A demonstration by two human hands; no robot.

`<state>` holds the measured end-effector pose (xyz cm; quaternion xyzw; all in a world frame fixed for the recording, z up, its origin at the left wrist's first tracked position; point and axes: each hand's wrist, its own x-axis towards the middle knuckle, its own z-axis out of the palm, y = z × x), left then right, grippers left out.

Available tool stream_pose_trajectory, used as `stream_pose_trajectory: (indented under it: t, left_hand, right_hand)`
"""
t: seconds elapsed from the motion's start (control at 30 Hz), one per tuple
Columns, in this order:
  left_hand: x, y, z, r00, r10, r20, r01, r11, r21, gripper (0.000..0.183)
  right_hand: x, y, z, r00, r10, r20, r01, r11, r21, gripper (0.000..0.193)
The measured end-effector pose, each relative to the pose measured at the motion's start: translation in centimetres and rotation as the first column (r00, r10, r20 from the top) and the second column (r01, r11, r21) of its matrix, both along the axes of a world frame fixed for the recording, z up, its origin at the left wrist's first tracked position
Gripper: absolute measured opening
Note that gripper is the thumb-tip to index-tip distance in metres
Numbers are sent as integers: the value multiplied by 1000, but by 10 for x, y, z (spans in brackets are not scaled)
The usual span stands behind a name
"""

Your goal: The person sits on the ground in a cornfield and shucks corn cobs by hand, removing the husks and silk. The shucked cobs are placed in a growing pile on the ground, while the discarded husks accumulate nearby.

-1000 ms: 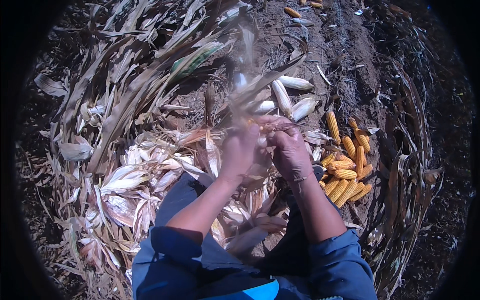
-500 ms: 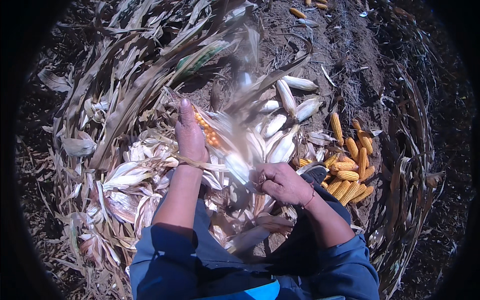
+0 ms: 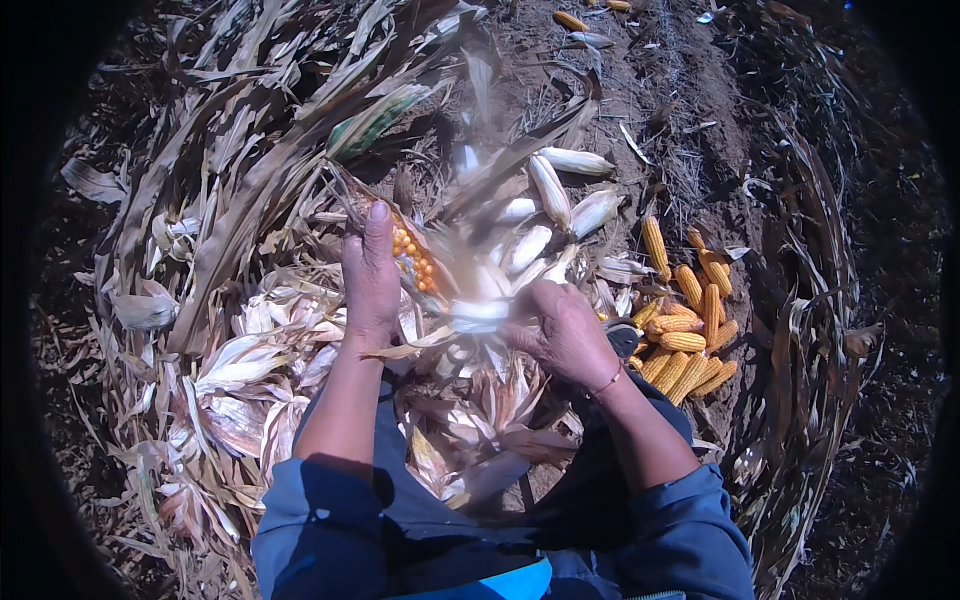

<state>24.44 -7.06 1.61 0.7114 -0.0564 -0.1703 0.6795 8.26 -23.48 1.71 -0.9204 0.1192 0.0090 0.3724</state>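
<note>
My left hand [image 3: 370, 285] is closed round an ear of corn [image 3: 416, 262] with its thumb pointing up along the side. Orange kernels show in a patch on the ear, with dry brown husk still along its far edge. From the ear a pale corn husk [image 3: 480, 315], smeared by motion, stretches across to my right hand [image 3: 572, 335]. The fingers of that hand are curled on the husk's end, and a thin band circles the wrist.
Bare yellow corn cobs [image 3: 682, 342] are piled on the right beside my dark shoe [image 3: 622, 337]. Ears in pale husks [image 3: 550, 192] lie beyond my hands. Loose husks [image 3: 245, 365] heap up on the left, and dry stalks [image 3: 250, 150] cover the far left.
The right hand has moved slightly up and turned, still at the husk. More of the ear's brown far edge shows. The whole view has shifted a little.
</note>
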Motion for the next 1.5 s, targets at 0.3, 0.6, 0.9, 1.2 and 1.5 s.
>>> stream_pose_trajectory:
  t: [0.3,0.6,0.9,1.2,1.5]
  left_hand:
    - [-26,-26,-10,924,-235,-302,41,845,-533,45]
    - [-15,-21,-26,991,4,135,-13,998,66,44]
    - [-18,-17,-56,896,-16,-443,-132,944,-302,28]
    - [-29,-15,-59,765,-556,324,355,785,508,28]
    - [-21,-32,-63,959,-278,-52,282,934,218,46]
  right_hand:
    - [17,38,-25,990,-112,-88,142,807,573,63]
    - [12,42,-16,952,-222,-210,286,889,358,47]
    - [14,37,-15,979,-115,-171,195,781,593,61]
    - [11,28,-5,979,-136,-151,192,365,911,62]
    - [9,3,-16,967,-164,-193,238,331,913,62]
